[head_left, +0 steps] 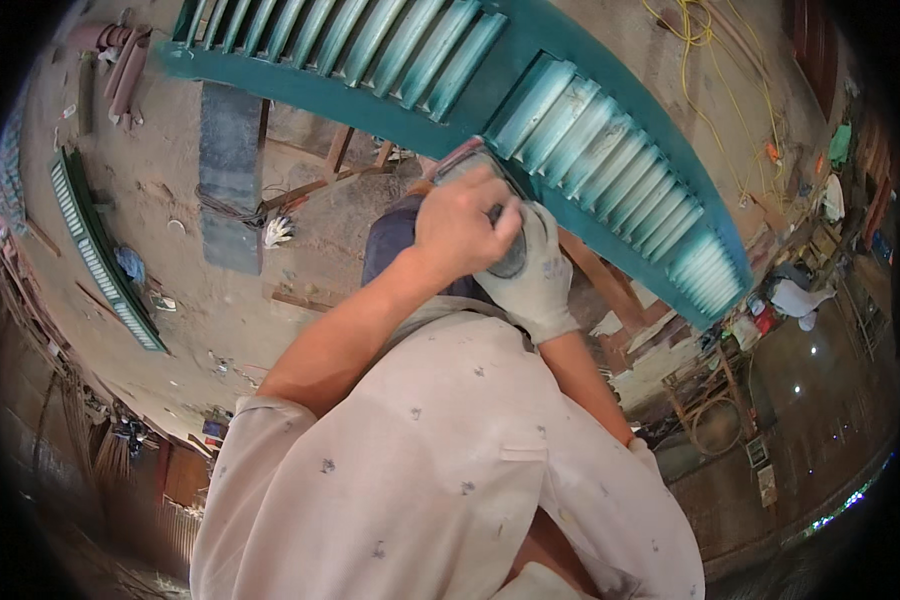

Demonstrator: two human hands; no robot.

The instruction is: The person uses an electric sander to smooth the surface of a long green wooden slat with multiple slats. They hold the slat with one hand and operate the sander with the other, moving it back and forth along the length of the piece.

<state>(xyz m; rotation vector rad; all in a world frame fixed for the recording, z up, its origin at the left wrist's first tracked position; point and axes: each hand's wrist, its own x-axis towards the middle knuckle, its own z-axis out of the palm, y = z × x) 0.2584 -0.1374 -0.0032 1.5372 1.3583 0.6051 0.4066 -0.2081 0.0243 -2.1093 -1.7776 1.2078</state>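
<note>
A large teal louvred shutter (505, 70) lies across the far side, its slats worn pale on the right section. My bare left hand (460, 225) is closed on the top of a grey hand-held tool, which looks like a power sander (470, 160). The front end of the sander meets the near rail of the shutter, between the two groups of slats. My right hand (545, 280), in a whitish glove, wraps round the sander's rear body from the right. Its fingertips are partly hidden behind the tool and my left hand.
A second, narrow green shutter (100, 250) lies on the floor at the left. Near it are a dark grey board (228, 180), a loose white glove (278, 232) and a coil of cord. Wooden pieces (605, 275) sit under the large shutter. A yellow cable (690, 90) trails at the far right.
</note>
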